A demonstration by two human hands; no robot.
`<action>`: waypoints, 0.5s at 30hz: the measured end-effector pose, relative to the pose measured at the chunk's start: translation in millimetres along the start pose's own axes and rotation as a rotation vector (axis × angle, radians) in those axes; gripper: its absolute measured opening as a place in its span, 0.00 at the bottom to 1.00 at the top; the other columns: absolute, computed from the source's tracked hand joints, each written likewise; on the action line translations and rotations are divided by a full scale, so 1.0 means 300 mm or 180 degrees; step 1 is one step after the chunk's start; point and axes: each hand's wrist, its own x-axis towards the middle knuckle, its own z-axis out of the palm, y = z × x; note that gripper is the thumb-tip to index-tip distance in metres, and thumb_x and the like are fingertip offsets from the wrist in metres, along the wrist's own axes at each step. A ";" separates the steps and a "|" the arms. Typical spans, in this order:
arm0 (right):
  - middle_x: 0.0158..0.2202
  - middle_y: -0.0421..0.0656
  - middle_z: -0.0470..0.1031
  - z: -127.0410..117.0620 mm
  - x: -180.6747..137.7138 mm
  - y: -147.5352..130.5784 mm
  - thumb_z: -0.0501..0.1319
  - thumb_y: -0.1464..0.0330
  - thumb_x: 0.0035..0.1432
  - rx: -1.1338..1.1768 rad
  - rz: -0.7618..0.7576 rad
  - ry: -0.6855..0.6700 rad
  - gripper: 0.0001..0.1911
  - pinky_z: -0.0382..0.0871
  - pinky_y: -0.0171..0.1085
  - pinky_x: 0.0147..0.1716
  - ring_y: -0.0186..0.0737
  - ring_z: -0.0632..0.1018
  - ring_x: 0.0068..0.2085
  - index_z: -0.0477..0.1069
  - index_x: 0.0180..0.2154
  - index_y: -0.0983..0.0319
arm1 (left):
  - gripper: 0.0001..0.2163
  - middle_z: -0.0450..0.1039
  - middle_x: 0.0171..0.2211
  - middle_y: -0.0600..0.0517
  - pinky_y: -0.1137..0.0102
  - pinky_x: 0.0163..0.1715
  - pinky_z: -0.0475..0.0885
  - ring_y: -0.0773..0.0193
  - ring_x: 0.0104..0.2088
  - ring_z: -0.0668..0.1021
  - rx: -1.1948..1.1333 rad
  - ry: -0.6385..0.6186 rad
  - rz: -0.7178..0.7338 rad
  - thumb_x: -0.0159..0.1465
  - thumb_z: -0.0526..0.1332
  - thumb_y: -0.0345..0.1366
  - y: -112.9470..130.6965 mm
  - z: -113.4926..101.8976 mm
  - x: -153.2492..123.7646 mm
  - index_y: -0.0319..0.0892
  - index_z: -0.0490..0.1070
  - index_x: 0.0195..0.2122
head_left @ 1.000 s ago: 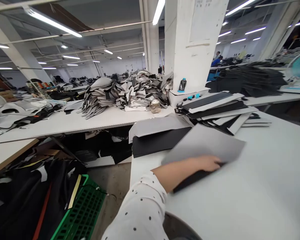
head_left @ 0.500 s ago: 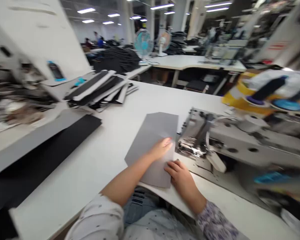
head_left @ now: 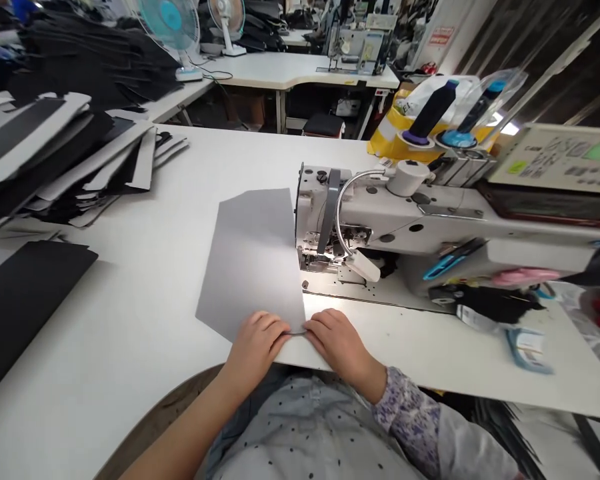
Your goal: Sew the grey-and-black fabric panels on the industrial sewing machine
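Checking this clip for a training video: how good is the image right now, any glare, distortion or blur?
In the head view, the sewing machine's lamp throws a bright patch onto the white table beside the gray sheet; the wide lens visibly stretches the stacked black panels at the left edge; the blue-edged tag at lower right looks blurred; the centre stays fairly sharp.

Matt grey cloth-like sheet, smooth white lam. table top, painted metal sewing mach.
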 end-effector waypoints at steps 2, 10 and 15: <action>0.36 0.44 0.73 -0.002 -0.013 -0.008 0.53 0.67 0.67 -0.0050 0.0005 -0.0023 0.11 0.65 0.40 0.43 0.40 0.71 0.39 0.73 0.41 0.60 | 0.10 0.75 0.38 0.53 0.64 0.43 0.68 0.61 0.41 0.73 -0.0013 -0.0010 -0.0015 0.68 0.53 0.39 0.002 -0.007 0.004 0.47 0.74 0.39; 0.29 0.41 0.69 -0.002 0.051 -0.014 0.59 0.71 0.60 0.0165 0.0750 -0.0117 0.07 0.62 0.36 0.36 0.38 0.69 0.34 0.69 0.28 0.61 | 0.10 0.74 0.32 0.53 0.65 0.36 0.67 0.60 0.35 0.74 0.0295 -0.0318 -0.0337 0.68 0.53 0.37 0.029 -0.031 0.056 0.47 0.74 0.36; 0.30 0.40 0.71 -0.003 0.058 -0.018 0.60 0.73 0.58 0.0290 0.0808 -0.0189 0.03 0.61 0.36 0.37 0.38 0.69 0.34 0.70 0.32 0.61 | 0.09 0.74 0.37 0.52 0.63 0.39 0.68 0.59 0.38 0.74 0.0537 -0.0234 0.0022 0.66 0.54 0.30 0.030 -0.016 0.046 0.48 0.73 0.40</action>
